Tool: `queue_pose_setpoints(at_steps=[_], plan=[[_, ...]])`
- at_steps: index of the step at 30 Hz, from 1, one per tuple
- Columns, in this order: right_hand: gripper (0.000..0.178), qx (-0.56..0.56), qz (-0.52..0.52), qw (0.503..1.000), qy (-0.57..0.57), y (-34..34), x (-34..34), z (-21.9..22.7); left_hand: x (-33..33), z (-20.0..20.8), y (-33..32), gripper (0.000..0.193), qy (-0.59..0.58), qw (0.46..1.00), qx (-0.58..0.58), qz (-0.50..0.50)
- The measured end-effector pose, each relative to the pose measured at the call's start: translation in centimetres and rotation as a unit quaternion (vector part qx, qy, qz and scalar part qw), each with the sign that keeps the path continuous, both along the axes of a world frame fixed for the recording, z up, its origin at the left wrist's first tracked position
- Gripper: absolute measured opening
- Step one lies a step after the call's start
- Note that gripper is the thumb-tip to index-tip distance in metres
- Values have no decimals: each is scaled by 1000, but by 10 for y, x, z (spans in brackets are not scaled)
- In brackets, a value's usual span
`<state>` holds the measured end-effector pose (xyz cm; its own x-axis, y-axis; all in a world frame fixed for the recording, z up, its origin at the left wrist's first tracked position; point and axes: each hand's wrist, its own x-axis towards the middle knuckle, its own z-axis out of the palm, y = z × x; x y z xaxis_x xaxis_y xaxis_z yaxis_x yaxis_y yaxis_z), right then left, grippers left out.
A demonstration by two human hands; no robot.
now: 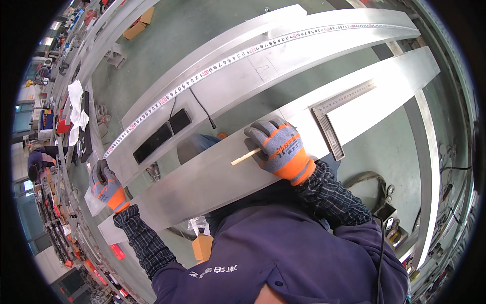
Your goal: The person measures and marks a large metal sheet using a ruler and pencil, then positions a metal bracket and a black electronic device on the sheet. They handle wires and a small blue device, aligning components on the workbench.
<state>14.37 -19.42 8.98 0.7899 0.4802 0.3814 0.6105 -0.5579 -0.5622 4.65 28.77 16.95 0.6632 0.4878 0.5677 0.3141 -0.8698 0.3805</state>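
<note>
A long white tape measure [205, 74] is stretched along a pale metal beam [228, 86]. My gloved left hand [107, 187] is at the tape's left end, its fingers closed on it by the beam's tip. My gloved right hand [281, 149] rests on the nearer metal beam [202, 182], closed around a thin yellow pencil-like stick [245, 157] that points left. Right of that hand, a metal try square [328, 133] lies on the same beam, its graduated blade reaching toward the far right. Thin drawn lines [263, 68] mark the beam under the tape.
Two black rectangular devices [153, 144] and a black cable [203, 109] lie on the middle beam. More metal beams stand behind and at the right. A cardboard box [138, 24] is on the floor. White cloth [76, 109] hangs at the left, where another person [43, 158] bends over.
</note>
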Motion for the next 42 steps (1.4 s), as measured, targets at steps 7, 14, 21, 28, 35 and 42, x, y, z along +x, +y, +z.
queue_pose_setpoints(at_steps=[7,14,21,28,35,42], plan=[[27,-9,0,1000,0,0,0,2,-2,-1,8,22,3,998,57,3],[27,-16,-5,1000,5,3,1,3,-3,-7,13,22,-15,1000,-14,2],[25,-23,-4,1000,7,4,1,7,-2,-6,11,20,-6,1000,8,1],[24,-7,-6,1000,2,3,0,4,-1,-10,13,19,-32,994,95,-39],[23,-12,2,1000,9,3,2,0,-3,-14,18,19,-25,998,35,-38],[27,-7,-13,999,-30,6,2,-5,-1,-6,3,20,-28,997,61,-46]])
